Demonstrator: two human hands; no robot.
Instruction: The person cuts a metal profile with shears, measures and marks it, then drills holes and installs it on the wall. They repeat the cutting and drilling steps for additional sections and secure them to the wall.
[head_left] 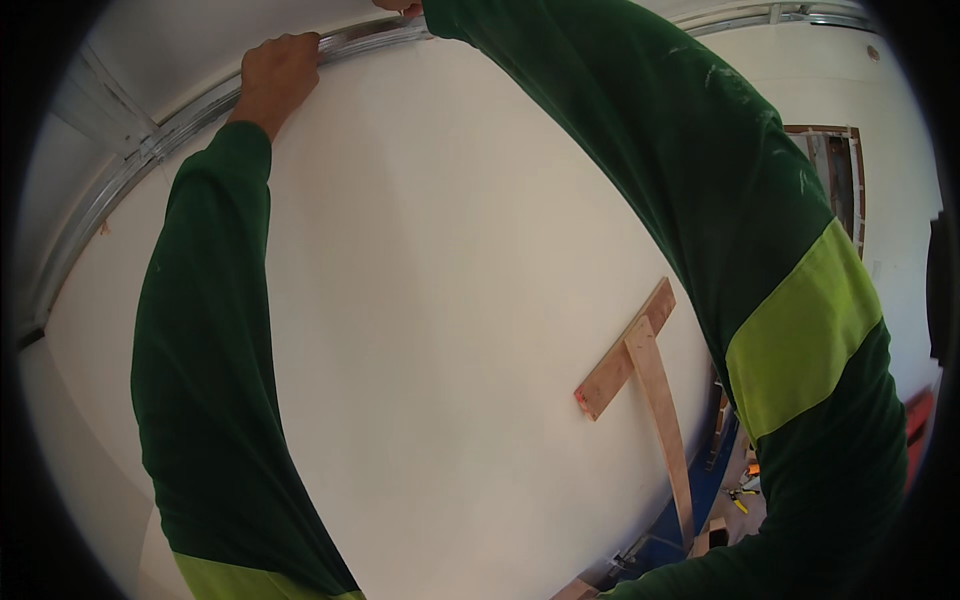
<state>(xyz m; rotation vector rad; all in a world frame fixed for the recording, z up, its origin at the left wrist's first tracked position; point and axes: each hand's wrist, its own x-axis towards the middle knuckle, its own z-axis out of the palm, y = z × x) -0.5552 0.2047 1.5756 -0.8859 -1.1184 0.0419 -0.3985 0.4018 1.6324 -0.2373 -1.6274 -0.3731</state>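
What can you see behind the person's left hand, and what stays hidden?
The metal rail shows on both sides of the left hand, with pale wall below. Whatever lies directly behind the hand is covered.

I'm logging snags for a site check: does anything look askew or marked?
The T-shaped wooden piece at lower right stands out: its crosspiece tilts steeply rather than sitting level. Whitish smears mark the dark green right sleeve; their source isn't clear.

The rail (370,40) is glossy metal. The right sleeve (700,170) is matt cloth, pale-scuffed. The wall (450,300) looks smooth and matt, the T-shaped piece (658,400) bare wood.
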